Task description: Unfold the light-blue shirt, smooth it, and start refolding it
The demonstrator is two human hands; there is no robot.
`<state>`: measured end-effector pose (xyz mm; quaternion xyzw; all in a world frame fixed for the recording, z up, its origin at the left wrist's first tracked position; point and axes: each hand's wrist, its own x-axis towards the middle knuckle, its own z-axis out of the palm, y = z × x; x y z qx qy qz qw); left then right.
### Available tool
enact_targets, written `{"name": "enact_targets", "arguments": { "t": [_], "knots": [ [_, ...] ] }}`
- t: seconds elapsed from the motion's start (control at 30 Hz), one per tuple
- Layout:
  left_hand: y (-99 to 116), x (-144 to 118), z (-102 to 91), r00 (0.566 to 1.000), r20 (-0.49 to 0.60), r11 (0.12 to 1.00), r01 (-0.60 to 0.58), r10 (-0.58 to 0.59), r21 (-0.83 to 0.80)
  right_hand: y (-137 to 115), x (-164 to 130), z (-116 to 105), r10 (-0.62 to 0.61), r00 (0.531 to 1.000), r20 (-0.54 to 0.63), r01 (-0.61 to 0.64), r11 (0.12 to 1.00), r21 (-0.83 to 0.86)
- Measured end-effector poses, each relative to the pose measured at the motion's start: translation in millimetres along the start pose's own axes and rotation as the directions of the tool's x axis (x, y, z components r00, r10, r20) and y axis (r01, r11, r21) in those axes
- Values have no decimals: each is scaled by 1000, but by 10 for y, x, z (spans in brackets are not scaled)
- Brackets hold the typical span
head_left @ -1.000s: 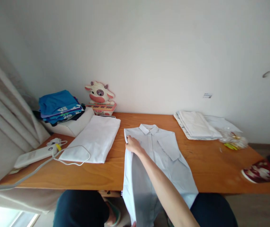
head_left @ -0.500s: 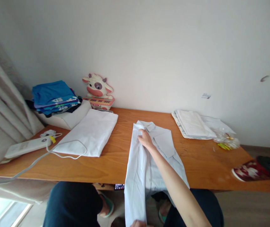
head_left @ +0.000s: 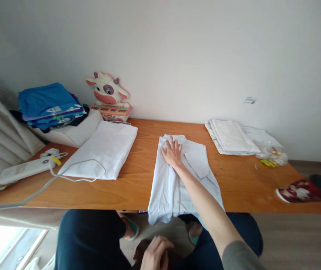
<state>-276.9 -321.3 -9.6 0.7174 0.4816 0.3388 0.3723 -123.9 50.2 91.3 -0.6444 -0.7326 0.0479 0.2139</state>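
My right hand [head_left: 172, 153] lies flat and open, fingers spread, palm down on the pale blue shirt [head_left: 177, 176], pressing just below its collar; it grips nothing. The shirt lies lengthwise on the wooden tabletop [head_left: 137, 187], its left side folded over toward the middle, its hem hanging off the near edge above my lap. My left hand [head_left: 156, 255] is low in front of me, below the tabletop's near edge, fingers loosely curled and empty so far as I can see; it does not touch the shirt.

Left of the shirt, apart from it, lies a folded white cloth [head_left: 104, 150], with a white cable [head_left: 73, 176] looping over its near corner and running to a flat white device [head_left: 25, 168] further left. Beyond the cloth, against the wall, a white box [head_left: 76, 131] carries a stack of folded blue garments [head_left: 49, 105]; whether they sit in it or on it I cannot tell. A cow-shaped toy [head_left: 108, 95] stands just beside the box. Right of the shirt, toward the wall, rests a pile of folded white cloths [head_left: 232, 142], and beside that a clear plastic bag [head_left: 273, 155] with small yellow things inside.
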Motion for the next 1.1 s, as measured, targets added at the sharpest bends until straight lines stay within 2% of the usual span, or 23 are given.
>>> {"name": "enact_targets", "arguments": {
  "t": [0.1,0.17,0.3,0.4,0.47,0.53,0.57,0.6,0.67,0.7,0.73,0.77,0.8,0.87,0.9,0.93,1.0,1.1],
  "knots": [
    [200,143,-122,1000,16,997,-21,22,-73,2,-23,-73,-4,1000,0,4,999,53],
    [320,247,-64,997,50,996,-54,58,-74,-6,-24,-112,10,1000,-3,-9,996,85],
    [479,373,281,968,180,985,-167,174,-53,-80,-25,-235,12,999,-30,-8,990,141],
    [531,311,585,945,219,969,-223,241,-104,-59,-278,-441,-14,995,-100,33,980,198],
    [514,215,767,963,170,968,-179,209,-175,74,-731,-585,-12,985,-171,55,967,249],
    [481,131,899,980,139,968,-106,140,-226,302,-1422,-664,61,960,-273,31,947,321],
    [481,112,933,983,142,968,-79,115,-236,439,-1826,-670,207,880,-429,6,896,444],
    [506,117,938,984,148,968,-61,99,-242,580,-2242,-652,307,811,-499,-36,876,480],
    [662,218,851,984,157,966,-37,79,-255,839,-3026,-561,449,692,-566,-118,843,524],
    [795,321,763,986,151,964,-32,75,-265,940,-3360,-496,548,604,-579,-148,791,594],
    [959,463,655,987,147,963,-23,65,-270,1016,-3639,-424,630,547,-551,-178,730,659],
    [1139,643,537,989,134,965,-29,66,-261,1067,-3859,-350,686,520,-509,-202,677,707],
    [1322,860,420,984,142,969,-67,103,-237,1096,-4019,-278,724,512,-463,-225,633,741],
    [1636,1383,234,960,208,980,-167,186,-104,1118,-4182,-152,740,553,-382,-270,593,758],
    [1745,1675,180,951,247,978,-203,187,41,1125,-4203,-107,738,575,-353,-296,590,751],
    [1815,1976,155,954,244,974,-201,172,102,1137,-4198,-76,736,592,-327,-324,590,739],
    [1844,2569,182,961,240,966,-183,137,182,1176,-4149,-67,735,615,-285,-387,597,703],
    [1720,3309,316,972,228,942,-121,50,312,1231,-4083,-154,692,680,-241,-438,647,624]
  ]
}}
